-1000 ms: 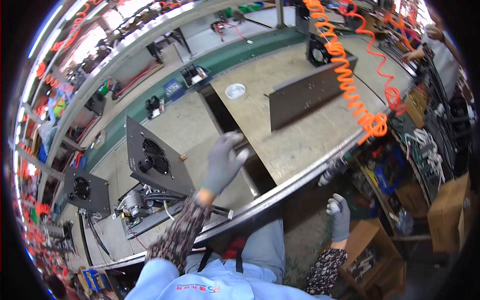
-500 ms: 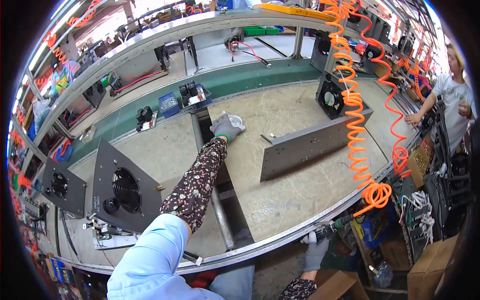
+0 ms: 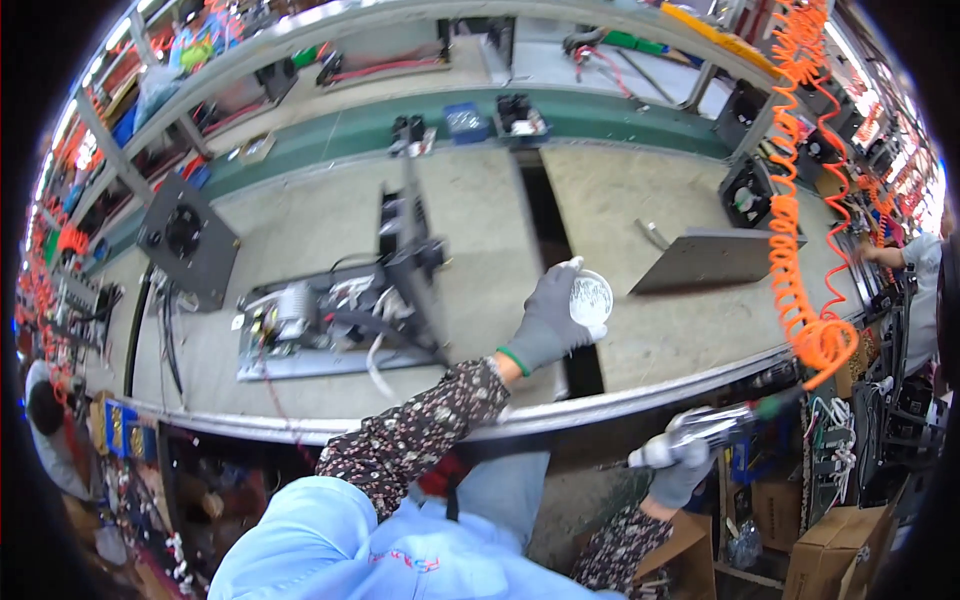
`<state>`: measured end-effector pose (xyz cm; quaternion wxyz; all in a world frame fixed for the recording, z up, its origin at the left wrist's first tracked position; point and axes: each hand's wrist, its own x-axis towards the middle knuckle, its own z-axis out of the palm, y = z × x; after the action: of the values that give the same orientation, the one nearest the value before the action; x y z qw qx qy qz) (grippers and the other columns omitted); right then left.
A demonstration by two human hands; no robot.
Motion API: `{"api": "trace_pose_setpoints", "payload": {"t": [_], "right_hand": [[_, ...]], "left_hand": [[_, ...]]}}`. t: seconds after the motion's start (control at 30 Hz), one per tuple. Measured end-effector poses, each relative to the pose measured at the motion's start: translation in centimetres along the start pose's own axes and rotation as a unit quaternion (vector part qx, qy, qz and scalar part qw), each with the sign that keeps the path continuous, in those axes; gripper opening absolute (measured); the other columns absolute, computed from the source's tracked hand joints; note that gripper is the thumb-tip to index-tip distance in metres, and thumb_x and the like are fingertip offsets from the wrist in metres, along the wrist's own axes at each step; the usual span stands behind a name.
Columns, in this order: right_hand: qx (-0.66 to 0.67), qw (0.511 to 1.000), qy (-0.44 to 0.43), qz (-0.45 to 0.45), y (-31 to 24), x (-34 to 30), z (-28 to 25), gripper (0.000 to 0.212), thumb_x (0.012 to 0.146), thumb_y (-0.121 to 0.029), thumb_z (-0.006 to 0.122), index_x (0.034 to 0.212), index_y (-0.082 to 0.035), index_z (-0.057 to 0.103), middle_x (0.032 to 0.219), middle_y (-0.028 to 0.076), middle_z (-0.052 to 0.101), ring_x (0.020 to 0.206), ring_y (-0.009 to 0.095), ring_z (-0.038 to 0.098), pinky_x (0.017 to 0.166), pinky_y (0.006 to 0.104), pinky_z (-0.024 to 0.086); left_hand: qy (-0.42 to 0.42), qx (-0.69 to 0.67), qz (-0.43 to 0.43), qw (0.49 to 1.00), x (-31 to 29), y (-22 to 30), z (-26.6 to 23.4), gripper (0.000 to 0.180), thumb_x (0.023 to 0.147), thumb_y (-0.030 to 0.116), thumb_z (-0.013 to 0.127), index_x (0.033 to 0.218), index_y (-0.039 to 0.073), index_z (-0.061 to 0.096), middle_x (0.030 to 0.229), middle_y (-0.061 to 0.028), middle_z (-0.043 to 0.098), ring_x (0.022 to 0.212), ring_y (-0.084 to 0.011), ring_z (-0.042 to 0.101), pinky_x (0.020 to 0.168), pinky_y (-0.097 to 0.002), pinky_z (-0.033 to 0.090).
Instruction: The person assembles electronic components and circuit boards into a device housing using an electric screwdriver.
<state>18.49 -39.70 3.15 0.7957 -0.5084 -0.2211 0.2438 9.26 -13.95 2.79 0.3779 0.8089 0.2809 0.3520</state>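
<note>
My left hand (image 3: 548,322), in a grey glove, grips a small round white tub (image 3: 592,298) of small metal pieces, above the dark gap in the bench. Low on the right, beyond the bench's front edge, my gloved right hand (image 3: 682,478) is wrapped round a silver power screwdriver (image 3: 715,425), its bit pointing left. On the bench left of the tub lies an electronics assembly (image 3: 300,318) with wires. A dark upright panel (image 3: 410,262) at its right side is blurred and seen nearly edge-on.
A dark fan panel (image 3: 190,240) stands at the left; a dark plate (image 3: 705,262) and a fan unit (image 3: 748,195) are at the right. Blue bins (image 3: 465,122) sit at the back. An orange coiled hose (image 3: 790,250) hangs at the right, near another person's arm (image 3: 885,255).
My left hand has come back toward me from the far side of the bench, carrying the white tub. My right hand has risen into fuller view with the screwdriver. The view has swung left.
</note>
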Motion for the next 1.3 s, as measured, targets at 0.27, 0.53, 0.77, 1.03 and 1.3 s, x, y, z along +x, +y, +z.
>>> {"api": "trace_pose_setpoints", "payload": {"t": [0.27, 0.53, 0.77, 1.03, 1.3], "right_hand": [[0.483, 0.815, -0.317, 0.051, -3.1, -2.7, 15.3, 0.036, 0.066, -0.005, 0.078, 0.079, -0.018, 0.047, 0.081, -0.004, 0.033, 0.071, 0.010, 0.033, 0.063, 0.0244, 0.033], [0.246, 0.817, -0.522, 0.012, -1.5, -6.1, 25.4, 0.027, 0.071, 0.008, 0.062, 0.086, -0.004, 0.043, 0.077, 0.010, 0.051, 0.062, 0.022, 0.052, 0.053, 0.0370, 0.047], [-0.026, 0.886, -0.462, 0.004, 3.5, -8.8, 31.9, 0.028, 0.068, 0.010, 0.060, 0.092, 0.000, 0.050, 0.087, 0.014, 0.057, 0.077, 0.021, 0.058, 0.070, 0.0339, 0.051], [-0.089, 0.903, -0.415, 0.063, 8.8, -9.7, 33.8, 0.029, 0.071, 0.003, 0.065, 0.096, -0.002, 0.052, 0.093, 0.011, 0.057, 0.083, 0.018, 0.058, 0.077, 0.0309, 0.050], [-0.104, 0.905, -0.409, 0.063, 9.9, -9.0, 33.7, 0.031, 0.074, -0.002, 0.068, 0.101, -0.003, 0.051, 0.094, 0.011, 0.057, 0.085, 0.019, 0.059, 0.079, 0.0329, 0.051]], "left_hand": [[-0.045, 0.014, -0.007, 0.999, -19.2, 0.8, -16.5, 0.084, 0.056, 0.025, 0.078, 0.127, 0.001, 0.040, 0.121, -0.0193, 0.046, 0.115, -0.0357, 0.043, 0.096, -0.0409, 0.038], [0.088, 0.161, -0.156, 0.970, -25.7, -5.6, -24.7, 0.081, 0.055, 0.023, 0.077, 0.125, 0.002, 0.042, 0.120, -0.0187, 0.045, 0.112, -0.0357, 0.044, 0.094, -0.0433, 0.038], [0.079, 0.237, -0.191, 0.949, -24.7, -7.7, -22.7, 0.088, 0.055, 0.038, 0.077, 0.128, 0.006, 0.040, 0.125, -0.0119, 0.045, 0.114, -0.0289, 0.043, 0.094, -0.0436, 0.033], [0.097, 0.187, -0.166, 0.963, -26.4, -8.6, -23.6, 0.087, 0.058, 0.039, 0.074, 0.131, 0.007, 0.038, 0.126, -0.0112, 0.044, 0.116, -0.0299, 0.041, 0.098, -0.0437, 0.032], [0.088, 0.207, -0.156, 0.962, -26.3, -8.1, -24.0, 0.073, 0.066, 0.038, 0.071, 0.126, 0.008, 0.043, 0.121, -0.0102, 0.047, 0.114, -0.0265, 0.043, 0.094, -0.0394, 0.034]]}}
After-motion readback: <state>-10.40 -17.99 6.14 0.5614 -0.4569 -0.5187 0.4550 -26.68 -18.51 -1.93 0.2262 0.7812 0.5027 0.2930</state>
